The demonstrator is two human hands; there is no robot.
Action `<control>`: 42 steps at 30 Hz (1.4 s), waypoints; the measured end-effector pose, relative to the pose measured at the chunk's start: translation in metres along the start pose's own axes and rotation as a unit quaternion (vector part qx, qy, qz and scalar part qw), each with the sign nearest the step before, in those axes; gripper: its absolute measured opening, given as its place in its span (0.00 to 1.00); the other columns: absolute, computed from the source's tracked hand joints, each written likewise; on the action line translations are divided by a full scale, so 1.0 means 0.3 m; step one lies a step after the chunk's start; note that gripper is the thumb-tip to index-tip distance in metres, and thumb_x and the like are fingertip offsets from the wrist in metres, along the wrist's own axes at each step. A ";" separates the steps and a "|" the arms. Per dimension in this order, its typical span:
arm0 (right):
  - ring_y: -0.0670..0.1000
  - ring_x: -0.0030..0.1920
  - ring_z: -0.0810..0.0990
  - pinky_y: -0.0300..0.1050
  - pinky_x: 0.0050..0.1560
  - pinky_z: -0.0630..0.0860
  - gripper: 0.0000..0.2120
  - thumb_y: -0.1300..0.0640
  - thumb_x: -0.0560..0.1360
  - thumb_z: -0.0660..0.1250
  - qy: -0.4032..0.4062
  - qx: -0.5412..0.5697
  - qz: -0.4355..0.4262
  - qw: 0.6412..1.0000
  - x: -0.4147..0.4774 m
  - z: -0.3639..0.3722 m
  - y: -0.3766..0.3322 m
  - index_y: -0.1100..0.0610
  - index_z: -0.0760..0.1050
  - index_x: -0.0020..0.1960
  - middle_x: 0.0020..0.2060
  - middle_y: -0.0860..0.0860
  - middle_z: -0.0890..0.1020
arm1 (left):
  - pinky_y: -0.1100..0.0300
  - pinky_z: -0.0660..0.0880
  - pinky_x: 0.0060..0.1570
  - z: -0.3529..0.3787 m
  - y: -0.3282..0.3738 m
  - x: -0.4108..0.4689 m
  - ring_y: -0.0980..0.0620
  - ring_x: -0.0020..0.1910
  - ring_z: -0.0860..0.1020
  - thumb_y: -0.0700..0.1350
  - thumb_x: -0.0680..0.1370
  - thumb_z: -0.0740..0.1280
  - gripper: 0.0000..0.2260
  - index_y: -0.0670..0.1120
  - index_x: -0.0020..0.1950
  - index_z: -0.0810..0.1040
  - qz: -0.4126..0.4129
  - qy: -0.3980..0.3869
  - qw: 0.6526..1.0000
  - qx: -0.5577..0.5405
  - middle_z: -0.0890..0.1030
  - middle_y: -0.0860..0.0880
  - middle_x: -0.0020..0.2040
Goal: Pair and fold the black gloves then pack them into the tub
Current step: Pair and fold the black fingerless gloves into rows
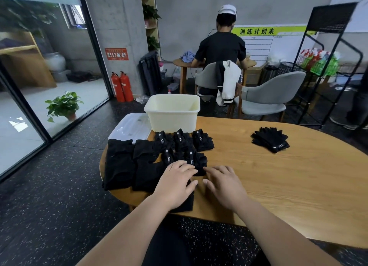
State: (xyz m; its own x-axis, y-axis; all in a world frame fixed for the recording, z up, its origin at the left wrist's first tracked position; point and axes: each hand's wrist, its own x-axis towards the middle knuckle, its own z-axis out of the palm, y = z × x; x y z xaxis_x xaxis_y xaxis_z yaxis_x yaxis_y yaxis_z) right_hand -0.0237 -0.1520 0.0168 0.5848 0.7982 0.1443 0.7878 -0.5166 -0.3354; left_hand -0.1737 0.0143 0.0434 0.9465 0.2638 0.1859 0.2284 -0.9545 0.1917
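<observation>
Several folded black glove bundles point(184, 144) with white labels lie in two rows on the wooden table point(278, 178), just in front of the cream tub point(172, 112). My left hand point(176, 183) lies flat on a black folded piece point(185, 202) at the table's near edge, fingers straight. To its right my right hand point(224, 184) rests open on the wood, fingertips touching the nearest glove bundle point(196, 162). A loose unfolded pair of gloves point(270, 139) lies apart at the right.
Folded black cloths point(119, 162) fill the table's left end. A clear lid point(130, 127) lies left of the tub. Beyond the table stand grey chairs point(266, 98), a seated person point(221, 48), a black wire rack point(326, 66) and fire extinguishers point(121, 88).
</observation>
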 end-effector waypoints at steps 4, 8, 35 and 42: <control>0.53 0.73 0.66 0.52 0.72 0.70 0.25 0.36 0.84 0.57 0.003 -0.016 0.030 0.999 -0.001 -0.054 0.096 0.40 0.65 0.80 0.73 0.45 0.73 | 0.53 0.52 0.82 0.030 0.092 0.100 0.54 0.81 0.56 0.61 0.87 0.55 0.24 0.55 0.81 0.69 0.018 -0.031 0.999 0.005 0.67 0.58 0.80; 0.54 0.73 0.66 0.51 0.71 0.71 0.25 0.37 0.84 0.57 0.003 -0.028 0.067 0.997 -0.017 -0.102 0.196 0.39 0.65 0.80 0.74 0.45 0.72 | 0.50 0.53 0.82 0.071 0.184 0.188 0.52 0.82 0.55 0.62 0.87 0.56 0.25 0.54 0.82 0.67 0.033 -0.062 0.997 0.011 0.64 0.57 0.82; 0.57 0.85 0.41 0.59 0.82 0.54 0.39 0.34 0.83 0.57 -0.042 -0.140 0.198 0.969 0.307 -0.253 0.819 0.44 0.42 0.86 0.85 0.49 0.41 | 0.50 0.40 0.84 0.367 0.454 0.477 0.53 0.84 0.35 0.66 0.86 0.43 0.31 0.55 0.87 0.48 0.015 -0.106 0.994 -0.029 0.39 0.54 0.86; 0.56 0.85 0.46 0.58 0.83 0.50 0.33 0.33 0.85 0.45 -0.046 -0.136 0.249 0.958 0.370 -0.178 0.859 0.45 0.48 0.86 0.85 0.49 0.51 | 0.50 0.42 0.84 0.362 0.454 0.490 0.54 0.84 0.36 0.66 0.86 0.44 0.31 0.55 0.87 0.50 0.020 -0.119 0.992 -0.034 0.42 0.55 0.87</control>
State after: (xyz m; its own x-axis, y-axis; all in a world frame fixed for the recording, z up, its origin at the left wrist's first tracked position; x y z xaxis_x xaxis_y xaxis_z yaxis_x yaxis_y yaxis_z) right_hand 0.2545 -0.2129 -0.0039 0.8918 0.4489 -0.0574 0.4437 -0.8922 -0.0841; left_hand 0.0213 -0.0921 -0.0078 0.9835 0.1770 -0.0366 0.1804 -0.9499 0.2553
